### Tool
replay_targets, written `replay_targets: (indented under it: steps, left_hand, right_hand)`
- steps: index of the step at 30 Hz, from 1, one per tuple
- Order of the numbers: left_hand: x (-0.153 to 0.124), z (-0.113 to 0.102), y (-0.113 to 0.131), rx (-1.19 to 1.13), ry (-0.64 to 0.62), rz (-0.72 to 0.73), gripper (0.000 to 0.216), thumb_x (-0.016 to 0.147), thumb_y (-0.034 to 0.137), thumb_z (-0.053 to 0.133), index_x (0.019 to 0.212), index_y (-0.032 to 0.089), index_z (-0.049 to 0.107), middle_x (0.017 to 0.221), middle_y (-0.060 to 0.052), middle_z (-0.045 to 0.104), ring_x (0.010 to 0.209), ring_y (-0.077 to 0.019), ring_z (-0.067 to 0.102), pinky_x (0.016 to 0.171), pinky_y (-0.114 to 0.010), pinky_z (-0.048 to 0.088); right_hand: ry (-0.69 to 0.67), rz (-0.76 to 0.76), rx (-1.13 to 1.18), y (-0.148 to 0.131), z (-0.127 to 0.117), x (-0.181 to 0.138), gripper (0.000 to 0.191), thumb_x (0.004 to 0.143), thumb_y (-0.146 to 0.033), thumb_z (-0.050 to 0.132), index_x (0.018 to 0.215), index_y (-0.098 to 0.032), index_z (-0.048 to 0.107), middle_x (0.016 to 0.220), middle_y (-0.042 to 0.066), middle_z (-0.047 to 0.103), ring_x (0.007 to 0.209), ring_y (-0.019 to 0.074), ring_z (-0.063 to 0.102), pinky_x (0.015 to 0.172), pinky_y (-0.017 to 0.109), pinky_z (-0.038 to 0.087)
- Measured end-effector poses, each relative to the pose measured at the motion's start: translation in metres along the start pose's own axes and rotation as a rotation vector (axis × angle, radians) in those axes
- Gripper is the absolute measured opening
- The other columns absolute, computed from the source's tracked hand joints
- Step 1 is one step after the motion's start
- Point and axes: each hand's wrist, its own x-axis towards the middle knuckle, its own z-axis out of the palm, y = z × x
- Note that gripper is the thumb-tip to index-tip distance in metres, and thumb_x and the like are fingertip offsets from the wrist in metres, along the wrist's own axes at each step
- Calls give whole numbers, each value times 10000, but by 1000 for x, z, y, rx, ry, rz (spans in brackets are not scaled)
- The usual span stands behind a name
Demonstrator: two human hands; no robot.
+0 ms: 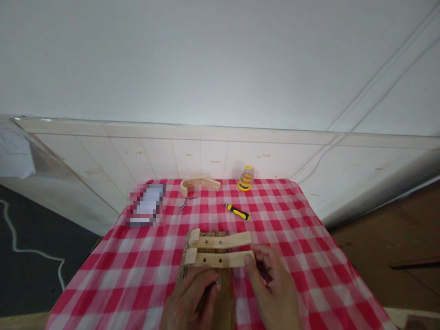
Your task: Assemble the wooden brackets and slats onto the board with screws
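Note:
Two curved wooden hooks lie side by side across a brown wooden board (225,298). The far hook (237,239) shows what look like screws in its two holes. Two dark holes show in the near hook (228,261). My right hand (277,286) pinches the near hook's right end between thumb and fingers. Just this side of that hook, my left hand (190,293) is closed over the board. A small screw (218,281) shows its metal head between the left fingertips; its shank is hidden.
A red and white checked cloth (120,275) covers the table. Beyond the board lie a yellow and black screwdriver (237,211), several loose screws (185,203) and a third wooden hook (202,182). A yellow-capped bit container (245,178) stands by the wall; a blurred phone-like object (147,206) lies left.

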Motion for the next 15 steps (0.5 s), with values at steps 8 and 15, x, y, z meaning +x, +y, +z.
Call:
replay_targets:
  steps: [8,15]
  left_hand:
    - [13,11,5,110,-95,18,191,951,199,518,940,249,702,881,-16,791,768,-168,777,674,-225,631]
    - [2,13,15,58,-55,-99,229,1006,316,477,1005,275,703,881,-7,804,728,-165,775,635,-209,617]
  right_hand:
    - [116,40,-78,-20,-21,13,313,883,-503,658,1027,-225,665,898,58,761,802,234,729,681,308,574]
    - [-175,-363,-570,-20,-22,106,191,927,-221,584,1075,-198,702,1069,108,739,984,266,699,850,372,543]
